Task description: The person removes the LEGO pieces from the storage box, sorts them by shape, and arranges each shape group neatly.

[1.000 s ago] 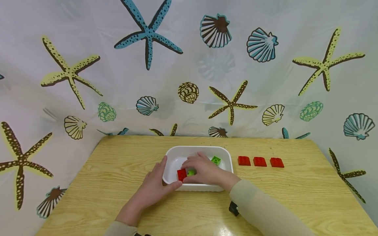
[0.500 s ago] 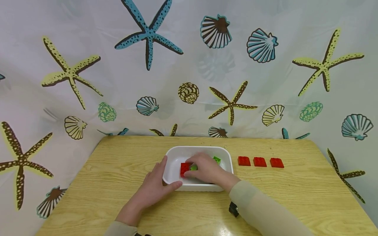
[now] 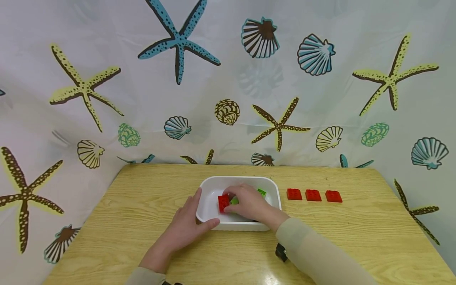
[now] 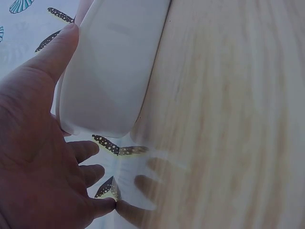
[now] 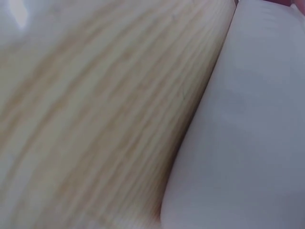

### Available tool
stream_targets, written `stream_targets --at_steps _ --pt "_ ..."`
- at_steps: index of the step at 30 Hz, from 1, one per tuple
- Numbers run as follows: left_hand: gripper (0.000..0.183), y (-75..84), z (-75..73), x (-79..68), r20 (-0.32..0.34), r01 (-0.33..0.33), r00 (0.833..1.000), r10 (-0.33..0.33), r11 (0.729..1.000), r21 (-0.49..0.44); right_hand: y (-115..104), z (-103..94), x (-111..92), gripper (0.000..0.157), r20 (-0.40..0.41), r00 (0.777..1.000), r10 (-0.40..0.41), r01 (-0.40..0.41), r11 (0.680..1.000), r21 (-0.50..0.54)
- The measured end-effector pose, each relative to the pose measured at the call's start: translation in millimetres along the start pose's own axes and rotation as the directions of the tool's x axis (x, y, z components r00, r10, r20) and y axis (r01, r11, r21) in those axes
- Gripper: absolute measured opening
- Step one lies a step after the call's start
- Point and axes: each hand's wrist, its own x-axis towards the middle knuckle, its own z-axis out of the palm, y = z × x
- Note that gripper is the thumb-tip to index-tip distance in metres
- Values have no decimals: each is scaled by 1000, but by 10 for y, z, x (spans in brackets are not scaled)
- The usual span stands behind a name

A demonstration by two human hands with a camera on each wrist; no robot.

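Note:
In the head view, a white plastic tray [image 3: 210, 194] stands on the wooden table. Inside it my right hand [image 3: 247, 202] pinches a red toy brick [image 3: 223, 203] between thumb and fingers, its studs showing. A green brick [image 3: 234, 201] shows under that palm, partly hidden by the fingers. Another green brick [image 3: 262, 192] lies at the tray's right side. My left hand [image 3: 187, 221] rests at the tray's left front corner, thumb along the front rim and fingers stretched up the left side. The left wrist view shows that thumb [image 4: 57, 52] straight against the tray wall [image 4: 112, 71].
Three red bricks, left [image 3: 294, 194], middle [image 3: 313, 195] and right [image 3: 333, 196], lie in a row right of the tray. A small black object [image 3: 281, 252] shows beside the right sleeve [image 3: 317, 247]. A patterned curtain [image 3: 228, 79] hangs behind the table [image 3: 149, 198].
My right hand has shifted slightly right and back in the tray. The red brick moved with it, and is now gripped between thumb and fingers. The left hand stays put.

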Motion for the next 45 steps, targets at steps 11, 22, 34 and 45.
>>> stream_targets --at_steps 11,22,34,45 --pt "120 -9 4 3 -2 -11 1000 11 1000 5 17 22 7 39 22 994 -110 112 988 -108" --pt "120 -19 3 11 -11 -35 999 35 999 4 -1 33 5 38 31 991 -133 137 978 -156" --pt "118 -33 12 10 -11 -39 999 39 999 1 -60 54 14 25 -22 990 -137 129 971 -200" --pt "120 -26 7 15 -8 -23 1000 23 1000 3 -77 -15 0 23 -96 991 -94 84 991 -106"
